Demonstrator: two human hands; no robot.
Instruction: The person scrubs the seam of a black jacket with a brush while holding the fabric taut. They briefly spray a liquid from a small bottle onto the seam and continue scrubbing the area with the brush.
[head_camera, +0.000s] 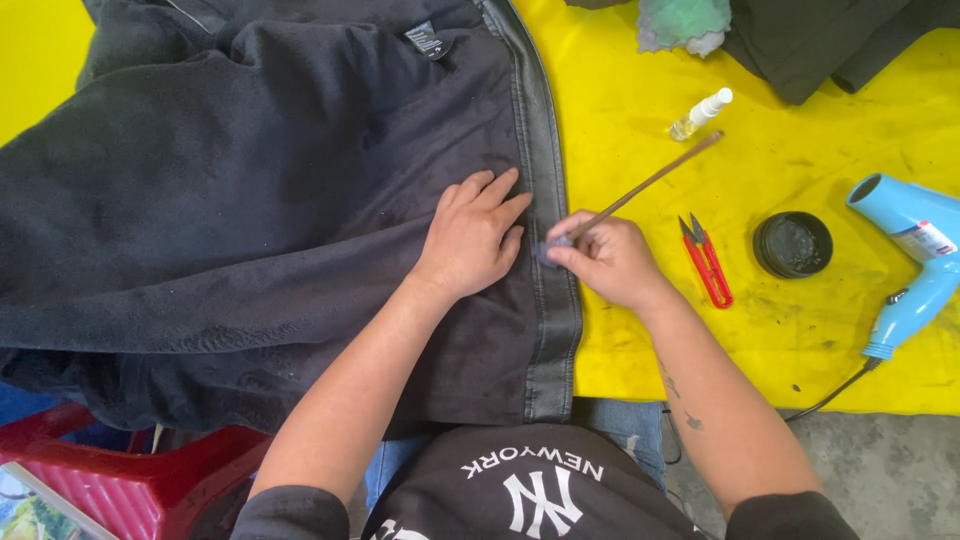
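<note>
The jacket (250, 200), dark soft fleece with a smooth leathery edge strip, lies flat across the yellow desk (640, 330); the right hand (612, 260) pinches a thin brush (650, 182) at that strip, best worked in light, short strokes. The left hand (475, 235) presses open-palmed on the jacket just beside it. Right of the jacket lie red snips (708, 262), a round black tin (793, 244) and a blue dryer (915, 255).

Single head-worn view, looking almost straight down from above the wearer's chest onto the yellow tabletop (640, 340); facing away from the body, sitting close, taking in both forearms and hands at centre; sharing no part of the scene with a second view.
</note>
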